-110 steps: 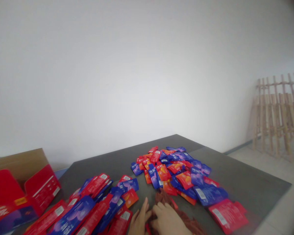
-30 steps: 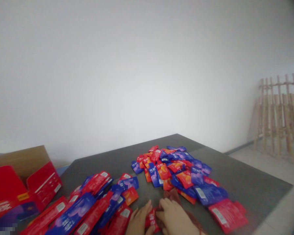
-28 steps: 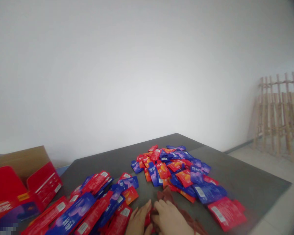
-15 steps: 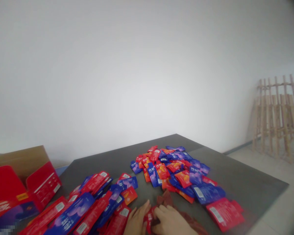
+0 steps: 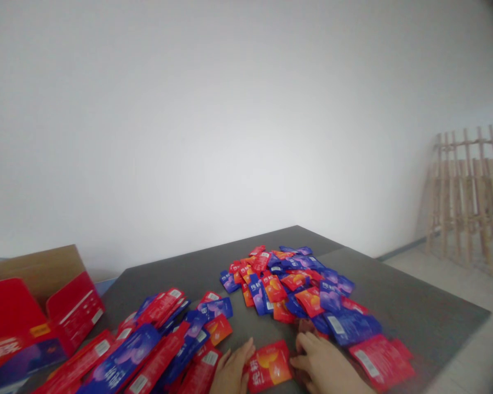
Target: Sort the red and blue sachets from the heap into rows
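A red and orange packet (image 5: 269, 365) lies flat on the dark table between my two hands. My left hand (image 5: 233, 368) rests at its left edge, fingers stretched out. Just right of the packet, my right hand (image 5: 322, 361) has its fingers curled round something brown (image 5: 306, 326), mostly hidden beneath them. Beyond my hands is a loose pile of small red and blue packets (image 5: 290, 279). Left of my left hand lie longer red and blue packets (image 5: 148, 345), overlapping one another.
An open red box (image 5: 28, 328) with raised flaps stands at the table's left. The grey table (image 5: 419, 298) has its right edge beyond the packets. Wooden racks (image 5: 472, 191) lean against the wall at the right.
My right hand has moved right with the brown thing, away from my left hand. The red and orange packet, mostly covered before, now shows flat between them.
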A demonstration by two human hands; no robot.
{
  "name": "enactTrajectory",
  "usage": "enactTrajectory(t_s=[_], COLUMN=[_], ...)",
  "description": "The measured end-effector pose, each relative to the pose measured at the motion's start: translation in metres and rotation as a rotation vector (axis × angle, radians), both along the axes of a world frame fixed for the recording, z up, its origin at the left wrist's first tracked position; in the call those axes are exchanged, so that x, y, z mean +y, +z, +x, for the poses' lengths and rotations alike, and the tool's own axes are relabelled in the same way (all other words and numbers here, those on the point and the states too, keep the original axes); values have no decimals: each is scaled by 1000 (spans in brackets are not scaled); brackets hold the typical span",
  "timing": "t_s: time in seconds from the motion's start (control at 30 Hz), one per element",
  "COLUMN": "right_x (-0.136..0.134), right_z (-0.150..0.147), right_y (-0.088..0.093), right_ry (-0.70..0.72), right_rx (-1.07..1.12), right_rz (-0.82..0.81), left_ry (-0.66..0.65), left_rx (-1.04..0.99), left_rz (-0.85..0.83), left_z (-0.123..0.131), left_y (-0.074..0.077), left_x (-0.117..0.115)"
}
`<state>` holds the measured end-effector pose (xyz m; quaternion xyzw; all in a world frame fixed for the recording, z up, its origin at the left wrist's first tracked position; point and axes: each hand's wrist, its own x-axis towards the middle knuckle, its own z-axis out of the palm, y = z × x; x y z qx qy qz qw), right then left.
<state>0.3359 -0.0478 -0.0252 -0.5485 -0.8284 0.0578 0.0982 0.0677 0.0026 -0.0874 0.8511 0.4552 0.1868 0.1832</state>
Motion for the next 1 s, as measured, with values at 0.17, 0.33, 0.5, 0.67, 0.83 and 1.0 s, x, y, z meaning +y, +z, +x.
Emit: enactTrajectory(t_s=[0.17, 0.33, 0.5, 0.67, 0.83, 1.0], right_x=[8, 19, 31, 33, 24, 18], right_z=[-10, -32, -49, -34, -14, -13], right_y=[8, 17, 9, -3, -1, 17], right_ry=[-103, -184, 55, -43, -135, -119], right_rx=[-29, -5, 19, 15, 82, 246], right_rz=[-37, 64, 48, 16, -33, -29], left_ry=[18, 0, -1, -32, 111, 133], left_rx=[68, 28, 58, -37, -61, -22], left_rz=[-29, -5, 7, 48, 89, 16], left_z=[2, -1, -4, -7, -1, 9], left_y=[1, -7, -8, -16, -13, -8], left_x=[2, 8, 8, 8, 2, 4])
